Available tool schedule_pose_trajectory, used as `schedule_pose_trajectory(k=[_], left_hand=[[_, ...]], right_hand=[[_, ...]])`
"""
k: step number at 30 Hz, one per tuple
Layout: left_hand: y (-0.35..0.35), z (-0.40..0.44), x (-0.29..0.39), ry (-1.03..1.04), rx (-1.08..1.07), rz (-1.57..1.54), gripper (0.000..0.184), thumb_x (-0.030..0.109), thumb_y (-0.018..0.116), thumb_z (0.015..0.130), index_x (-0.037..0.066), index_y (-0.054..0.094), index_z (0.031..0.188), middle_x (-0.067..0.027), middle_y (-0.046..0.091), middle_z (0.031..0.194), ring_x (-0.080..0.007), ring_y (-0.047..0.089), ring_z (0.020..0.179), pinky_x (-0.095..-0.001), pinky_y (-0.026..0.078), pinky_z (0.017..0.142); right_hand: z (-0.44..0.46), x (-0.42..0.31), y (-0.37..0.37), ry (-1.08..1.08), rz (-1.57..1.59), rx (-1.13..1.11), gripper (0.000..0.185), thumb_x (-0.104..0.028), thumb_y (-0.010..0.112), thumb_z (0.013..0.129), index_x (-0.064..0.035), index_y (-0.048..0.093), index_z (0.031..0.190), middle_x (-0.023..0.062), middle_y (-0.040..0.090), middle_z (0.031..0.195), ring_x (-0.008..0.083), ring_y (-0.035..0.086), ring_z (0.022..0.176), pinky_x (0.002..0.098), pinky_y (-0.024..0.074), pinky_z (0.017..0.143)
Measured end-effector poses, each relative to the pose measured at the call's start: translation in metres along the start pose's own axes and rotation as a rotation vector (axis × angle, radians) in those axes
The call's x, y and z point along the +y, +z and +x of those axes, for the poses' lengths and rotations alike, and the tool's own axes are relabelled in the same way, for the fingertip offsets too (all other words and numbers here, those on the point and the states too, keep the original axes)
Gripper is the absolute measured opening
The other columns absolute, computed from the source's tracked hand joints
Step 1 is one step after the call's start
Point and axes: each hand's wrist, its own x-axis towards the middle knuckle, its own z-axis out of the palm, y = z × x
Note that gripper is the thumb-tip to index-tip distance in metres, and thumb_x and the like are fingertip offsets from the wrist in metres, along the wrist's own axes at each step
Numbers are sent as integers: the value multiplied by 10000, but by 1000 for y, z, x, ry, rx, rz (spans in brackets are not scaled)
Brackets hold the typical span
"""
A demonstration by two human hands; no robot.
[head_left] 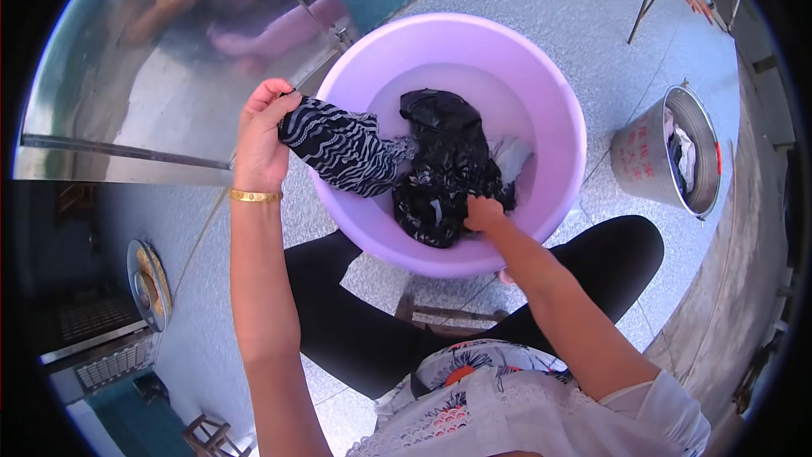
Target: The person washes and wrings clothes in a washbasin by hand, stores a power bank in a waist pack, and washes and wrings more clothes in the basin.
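Observation:
A large purple basin (558,144) holds water and wet clothes. My left hand (269,131), raised at the basin's left rim, grips a corner of a black cloth with white wavy stripes (338,145); the cloth stretches down into the basin. Dark wet clothing (448,148) lies in the middle of the water, with a pale cloth (511,157) at its right. My right hand (484,213) is closed at the lower right part of the dark clothing, its fingers partly hidden in the fabric.
A metal bucket (647,156) with clothes inside stands on the right. At the upper left is a shiny metal panel (161,59). Thin metal legs (647,0) stand at the top right. Between my legs is part of a wooden stool (448,314). A round tray (148,285) is at the left.

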Motion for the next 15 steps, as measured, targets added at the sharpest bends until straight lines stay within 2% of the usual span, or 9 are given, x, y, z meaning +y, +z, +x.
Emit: schedule_pose_trajectory(k=[1,3,4,6,7,9,10,12,15], left_hand=[[0,0,0,-13,-7,-3,115,-36,541,716,66,532,767,7,535,717,-75,515,675,-190,402,621],[0,-1,1,-29,-9,-4,116,-38,539,717,66,530,768,8,534,717,-74,514,678,-190,402,624],[2,-3,2,-21,4,-6,115,-37,539,720,68,529,767,8,531,718,-74,513,678,-191,403,624],[5,-5,4,-14,15,-2,114,-35,539,723,70,528,766,9,528,718,-73,511,678,-191,404,625],[6,-6,5,-7,38,-12,112,-35,537,727,71,527,765,11,526,721,-72,510,680,-193,403,626],[9,-6,6,-3,54,-20,111,-34,535,731,71,525,764,12,523,725,-72,509,682,-194,403,626],[11,-6,7,-2,50,-27,109,-34,532,735,71,525,763,13,522,728,-72,509,684,-194,403,627],[15,-5,7,-3,40,-33,108,-34,529,738,71,525,762,14,521,731,-73,509,686,-195,404,628],[22,-5,6,-7,15,-28,109,-36,529,739,71,525,761,15,520,728,-77,510,686,-197,406,632]], right_hand=[[-3,3,-20,0,0,5,290,-300,521,737,-142,568,976,135,528,1006,224,538,910,367,448,737],[2,15,-69,-4,376,-498,304,-339,538,707,-123,604,911,139,581,885,249,591,803,372,470,707],[11,28,-78,43,555,-524,334,-323,556,688,-101,605,933,164,593,855,297,593,773,408,463,719],[55,68,-51,-129,524,88,380,-290,545,686,-114,567,1022,179,520,1060,322,535,930,445,428,778],[53,73,-55,-129,529,91,380,-290,545,686,-114,567,1022,179,520,1060,322,535,930,445,428,778],[45,83,-58,41,322,250,418,-233,501,699,-132,502,1105,175,314,1276,353,378,1113,480,345,882],[48,84,-45,46,328,251,418,-233,501,699,-132,502,1105,175,314,1276,353,378,1113,480,345,882],[57,77,-1,47,203,9,485,-178,468,698,-168,429,1181,149,122,1360,385,203,1206,492,266,947],[49,49,26,-37,144,-182,559,-178,476,673,-161,394,1225,173,177,1341,408,190,1208,471,240,969]])
